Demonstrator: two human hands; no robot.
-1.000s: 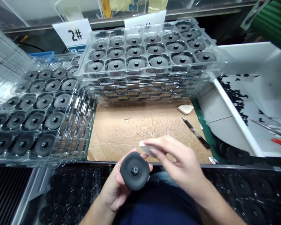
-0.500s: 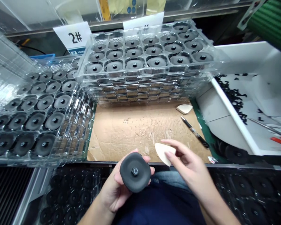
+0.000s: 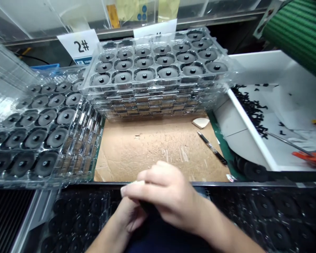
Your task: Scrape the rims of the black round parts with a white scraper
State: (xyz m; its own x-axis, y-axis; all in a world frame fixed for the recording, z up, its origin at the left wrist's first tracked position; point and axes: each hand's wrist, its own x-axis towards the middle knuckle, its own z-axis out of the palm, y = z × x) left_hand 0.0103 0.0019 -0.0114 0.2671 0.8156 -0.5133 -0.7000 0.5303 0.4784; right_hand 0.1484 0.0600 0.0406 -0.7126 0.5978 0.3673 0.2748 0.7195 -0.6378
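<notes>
The person's right hand (image 3: 165, 196) is curled over the left hand (image 3: 129, 214), close to the body, so the two hands are touching. Between them sits a dark round disc (image 3: 147, 207), and most of it is hidden. The left fingers (image 3: 129, 214) bend up under it and seem to hold it, maybe so it stays still and near the eyes. The right fingers (image 3: 152, 182) are bent and close together. A thin pale edge (image 3: 133, 183) shows under them, but I cannot tell if they pinch it. In front of the hands lies a flat brown cardboard sheet (image 3: 147, 151), with a pale wedge sponge (image 3: 201, 122) and a thin black pen (image 3: 212, 153) on it. Tall stacks of clear plastic trays (image 3: 158, 80) stand past it and to the left, and each pocket keeps one dark disc apart from the others. A white bin (image 3: 252, 140) of small black bits sits to the right. Nothing stands between the hands and the cardboard.
</notes>
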